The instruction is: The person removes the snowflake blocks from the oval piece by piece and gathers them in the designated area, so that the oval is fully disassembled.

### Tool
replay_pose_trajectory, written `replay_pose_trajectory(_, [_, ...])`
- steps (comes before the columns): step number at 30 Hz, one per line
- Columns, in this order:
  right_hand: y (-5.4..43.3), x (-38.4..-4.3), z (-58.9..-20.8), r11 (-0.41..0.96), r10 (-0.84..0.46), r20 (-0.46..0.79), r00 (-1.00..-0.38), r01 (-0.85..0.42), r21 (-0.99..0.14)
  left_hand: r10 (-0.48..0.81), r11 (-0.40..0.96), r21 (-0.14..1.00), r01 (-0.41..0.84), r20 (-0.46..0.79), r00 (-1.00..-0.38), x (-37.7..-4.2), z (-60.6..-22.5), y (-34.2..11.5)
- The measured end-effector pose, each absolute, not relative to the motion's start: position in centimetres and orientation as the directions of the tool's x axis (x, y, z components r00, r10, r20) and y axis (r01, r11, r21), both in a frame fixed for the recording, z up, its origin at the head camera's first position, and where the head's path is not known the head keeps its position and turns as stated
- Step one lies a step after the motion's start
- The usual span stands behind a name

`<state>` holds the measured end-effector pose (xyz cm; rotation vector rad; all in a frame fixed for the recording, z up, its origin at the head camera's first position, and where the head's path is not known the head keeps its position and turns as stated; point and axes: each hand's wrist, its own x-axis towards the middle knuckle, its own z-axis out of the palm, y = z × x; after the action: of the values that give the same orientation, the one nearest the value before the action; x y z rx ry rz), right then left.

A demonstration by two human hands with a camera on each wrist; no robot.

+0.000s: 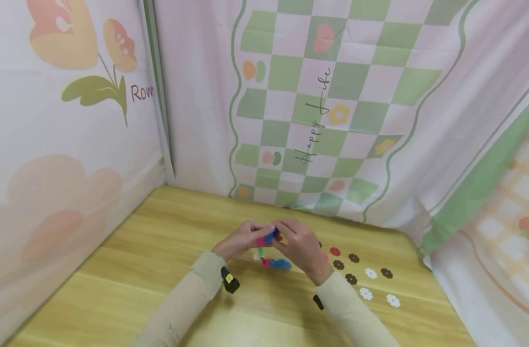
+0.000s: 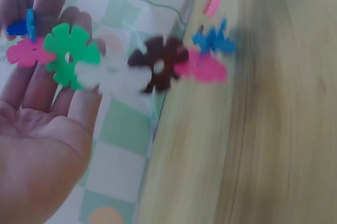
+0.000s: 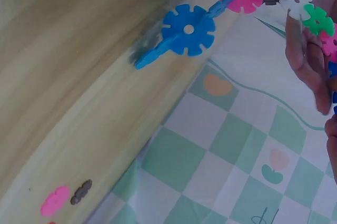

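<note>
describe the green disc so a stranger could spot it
Above the wood-grain table, the left hand and right hand hold a chain of notched discs. Near the held end, look between a pink disc and a white one. The green disc sits there, the chain's only green piece.

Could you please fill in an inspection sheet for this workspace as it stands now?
Surface: wood-look tabletop with visible grain.
Job's things: a chain of interlocked flower-shaped discs, running dark blue, blue, pink, green, white, brown, pink, then several blue.
Clutter: loose brown discs, white discs, a red disc and a pink disc, lying to the right.
Hands: left hand and right hand meet at the chain's dark blue end, holding it; their exact finger placement is partly hidden.
Cables: nothing seen.
Surroundings: green-checkered fabric lettered "Happy Life" behind; floral fabric at left.
</note>
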<state>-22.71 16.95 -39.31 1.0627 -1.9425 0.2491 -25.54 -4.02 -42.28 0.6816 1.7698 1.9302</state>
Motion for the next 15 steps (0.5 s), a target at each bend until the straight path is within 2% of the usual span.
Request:
replay_pose_trajectory(4, [17.3, -22.7, -38.8, 0.636, -0.591, 0.768, -0.246, -0.728, 0.256, 0.572, 0.050, 0.965, 0.257, 0.183, -0.800, -25.5, -42.5, -4.4])
replay_pose_trajectory(6, [17.5, -22.8, -38.5, 0.650, -0.593, 0.765, -0.251, -0.711, 0.270, 0.545, 0.069, 0.943, 0.324, 0.237, -0.805, -25.5, -42.6, -4.4])
replay_pose_trajectory(15, [18.1, -22.8, -37.8, 0.685, -0.590, 0.755, -0.285, -0.672, 0.281, 0.433, 0.033, 0.907, 0.420, 0.366, -0.824, -25.5, -43.0, -3.5])
